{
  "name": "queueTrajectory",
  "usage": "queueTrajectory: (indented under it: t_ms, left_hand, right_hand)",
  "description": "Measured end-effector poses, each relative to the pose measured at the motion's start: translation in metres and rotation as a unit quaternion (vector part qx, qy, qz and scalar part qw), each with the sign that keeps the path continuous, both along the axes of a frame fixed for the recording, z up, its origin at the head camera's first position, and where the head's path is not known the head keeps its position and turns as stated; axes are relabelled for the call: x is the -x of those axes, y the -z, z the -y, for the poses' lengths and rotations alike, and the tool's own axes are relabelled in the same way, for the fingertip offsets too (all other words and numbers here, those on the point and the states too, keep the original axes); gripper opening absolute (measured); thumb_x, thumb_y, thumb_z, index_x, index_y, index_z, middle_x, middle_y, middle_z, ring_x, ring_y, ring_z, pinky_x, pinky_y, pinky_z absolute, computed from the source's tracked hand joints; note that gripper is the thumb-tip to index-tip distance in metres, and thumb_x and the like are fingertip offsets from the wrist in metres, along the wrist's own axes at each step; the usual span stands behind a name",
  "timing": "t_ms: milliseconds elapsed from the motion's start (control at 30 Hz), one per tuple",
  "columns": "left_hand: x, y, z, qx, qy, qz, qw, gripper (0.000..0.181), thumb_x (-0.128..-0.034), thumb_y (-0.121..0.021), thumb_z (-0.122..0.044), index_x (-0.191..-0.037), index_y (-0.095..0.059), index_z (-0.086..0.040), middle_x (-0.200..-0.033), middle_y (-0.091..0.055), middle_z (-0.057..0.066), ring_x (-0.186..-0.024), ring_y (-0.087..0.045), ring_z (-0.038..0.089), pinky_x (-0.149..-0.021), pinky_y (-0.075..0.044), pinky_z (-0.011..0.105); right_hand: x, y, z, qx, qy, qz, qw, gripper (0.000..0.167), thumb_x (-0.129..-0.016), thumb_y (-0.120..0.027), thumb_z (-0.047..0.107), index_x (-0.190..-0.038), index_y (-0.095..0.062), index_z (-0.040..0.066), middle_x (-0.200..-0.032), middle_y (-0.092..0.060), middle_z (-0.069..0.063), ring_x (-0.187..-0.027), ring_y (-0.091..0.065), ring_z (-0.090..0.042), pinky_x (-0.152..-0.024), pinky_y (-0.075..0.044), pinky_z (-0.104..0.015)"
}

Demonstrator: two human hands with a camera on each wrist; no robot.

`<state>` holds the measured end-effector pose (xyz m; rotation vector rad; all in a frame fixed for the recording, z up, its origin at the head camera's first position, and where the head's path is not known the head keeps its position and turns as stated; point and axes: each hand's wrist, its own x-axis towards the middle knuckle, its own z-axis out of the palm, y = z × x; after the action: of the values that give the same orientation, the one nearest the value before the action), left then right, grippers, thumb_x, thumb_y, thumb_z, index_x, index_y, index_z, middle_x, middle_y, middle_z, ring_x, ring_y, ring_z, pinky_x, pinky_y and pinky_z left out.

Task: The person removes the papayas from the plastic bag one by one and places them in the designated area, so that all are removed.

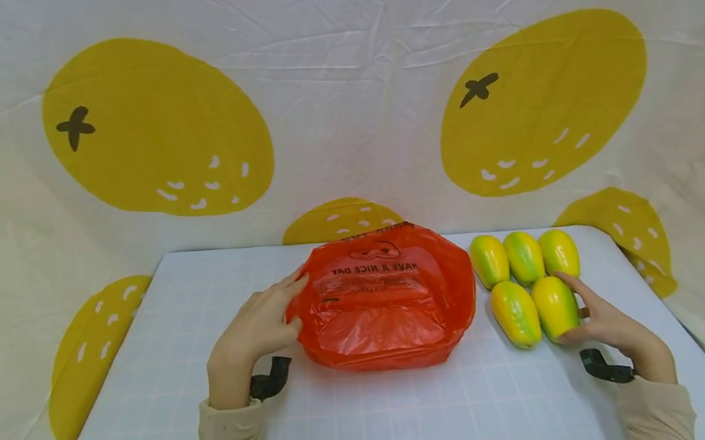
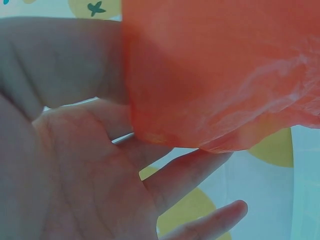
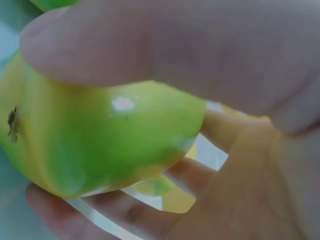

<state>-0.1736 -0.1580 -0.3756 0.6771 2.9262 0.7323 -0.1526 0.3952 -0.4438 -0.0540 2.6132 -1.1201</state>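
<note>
A red plastic bag (image 1: 378,306) with printed lettering stands on the table, its mouth spread toward me. At its left edge my left hand (image 1: 259,323) touches it with fairly straight fingers; in the left wrist view the red film (image 2: 215,70) hides the thumb tip and some fingertips. To the right of the bag lie several yellow-green mangoes in two rows. My right hand (image 1: 610,323) grips the front right mango (image 1: 554,304), thumb on the near side and fingers around the far side. In the right wrist view this mango (image 3: 120,135) sits between thumb and fingers.
The other mangoes stand close by: front left (image 1: 515,313), back left (image 1: 490,261), back middle (image 1: 524,257) and back right (image 1: 560,253). A pale checked cloth covers the table (image 1: 382,434). Behind it hangs a white curtain (image 1: 352,122) printed with yellow fruit.
</note>
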Motion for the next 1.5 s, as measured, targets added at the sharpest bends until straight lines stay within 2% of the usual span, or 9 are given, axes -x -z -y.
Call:
queueTrajectory:
  t_ms: [133,333,533,667,900,1133,1267,1367,1500]
  left_hand:
    - [0.000,0.000,0.000,-0.001,0.000,-0.002,1.0000,0.066,-0.0834,-0.055,-0.007,-0.148,-0.044,-0.002,-0.156,-0.037,0.011,-0.120,-0.054,0.031,-0.096,-0.045,0.054]
    - [0.000,0.000,0.000,-0.004,-0.001,0.001,1.0000,0.066,-0.0835,-0.055,-0.007,-0.149,-0.044,-0.002,-0.157,-0.037,0.012,-0.126,-0.051,0.033,-0.101,-0.043,0.057]
    - [-0.001,-0.001,-0.001,-0.006,-0.003,0.004,1.0000,0.067,-0.0827,-0.056,-0.007,-0.149,-0.044,-0.003,-0.156,-0.037,0.012,-0.120,-0.054,0.032,-0.096,-0.046,0.054]
    - [0.000,-0.001,-0.001,-0.006,-0.002,0.003,1.0000,0.067,-0.0830,-0.056,-0.008,-0.149,-0.044,-0.003,-0.156,-0.037,0.011,-0.123,-0.053,0.032,-0.098,-0.046,0.054]
    - [0.000,-0.001,-0.002,-0.003,-0.002,0.006,1.0000,0.067,-0.0835,-0.056,-0.008,-0.149,-0.043,-0.003,-0.157,-0.036,0.011,-0.117,-0.054,0.030,-0.094,-0.047,0.052]
    - [0.000,-0.001,-0.003,-0.002,-0.002,0.010,0.9999,0.067,-0.0834,-0.056,-0.008,-0.149,-0.044,-0.003,-0.157,-0.037,0.010,-0.095,-0.054,0.025,-0.075,-0.046,0.039]
    - [0.000,-0.001,-0.004,-0.003,-0.002,0.013,0.9999,0.067,-0.0835,-0.056,-0.008,-0.149,-0.043,-0.003,-0.156,-0.037,0.011,-0.102,-0.053,0.027,-0.083,-0.047,0.045]
    - [0.000,-0.001,-0.003,-0.003,-0.003,0.012,0.9999,0.067,-0.0838,-0.056,-0.009,-0.149,-0.043,-0.003,-0.156,-0.037,0.012,-0.114,-0.054,0.030,-0.095,-0.046,0.053]
    - [0.000,0.000,-0.003,-0.001,-0.002,0.003,1.0000,0.066,-0.0847,-0.056,-0.010,-0.149,-0.043,-0.004,-0.157,-0.037,0.011,-0.115,-0.055,0.030,-0.097,-0.045,0.054]
  right_hand:
    - [0.001,0.000,0.000,-0.002,0.001,0.001,1.0000,0.118,-0.074,-0.080,0.014,-0.159,0.002,0.012,-0.155,-0.007,-0.033,-0.117,-0.037,-0.053,-0.084,-0.042,-0.068]
    - [0.000,-0.001,0.001,-0.009,0.005,0.015,0.9998,0.118,-0.075,-0.079,0.015,-0.159,0.004,0.012,-0.155,-0.006,-0.035,-0.120,-0.034,-0.056,-0.086,-0.039,-0.073]
    - [-0.001,-0.004,0.002,-0.012,0.004,0.024,0.9996,0.118,-0.077,-0.079,0.020,-0.159,0.006,0.013,-0.154,-0.006,-0.035,-0.120,-0.034,-0.057,-0.087,-0.037,-0.074]
    - [-0.002,-0.006,0.002,-0.011,0.003,0.025,0.9996,0.118,-0.078,-0.079,0.022,-0.159,0.006,0.013,-0.154,-0.006,-0.036,-0.121,-0.033,-0.058,-0.088,-0.036,-0.075]
    - [-0.002,-0.005,0.001,-0.010,-0.001,0.011,0.9999,0.117,-0.079,-0.079,0.021,-0.159,0.006,0.011,-0.155,-0.004,-0.036,-0.121,-0.032,-0.059,-0.087,-0.036,-0.075]
    - [-0.003,-0.006,0.001,-0.015,0.003,0.006,0.9999,0.117,-0.080,-0.077,0.022,-0.158,0.009,0.010,-0.153,-0.006,-0.038,-0.120,-0.034,-0.060,-0.086,-0.039,-0.075]
    - [-0.007,-0.015,0.004,-0.026,0.001,-0.012,0.9996,0.115,-0.083,-0.077,0.025,-0.157,0.009,0.005,-0.150,-0.009,-0.040,-0.121,-0.034,-0.060,-0.088,-0.042,-0.071]
    - [-0.009,-0.022,0.007,-0.036,0.004,-0.033,0.9988,0.110,-0.086,-0.074,0.029,-0.157,0.006,0.003,-0.150,-0.011,-0.040,-0.122,-0.033,-0.059,-0.092,-0.040,-0.071]
    - [-0.009,-0.032,0.012,-0.044,0.024,-0.074,0.9960,0.102,-0.092,-0.068,0.034,-0.157,0.003,0.002,-0.151,-0.013,-0.039,-0.125,-0.032,-0.059,-0.098,-0.034,-0.072]
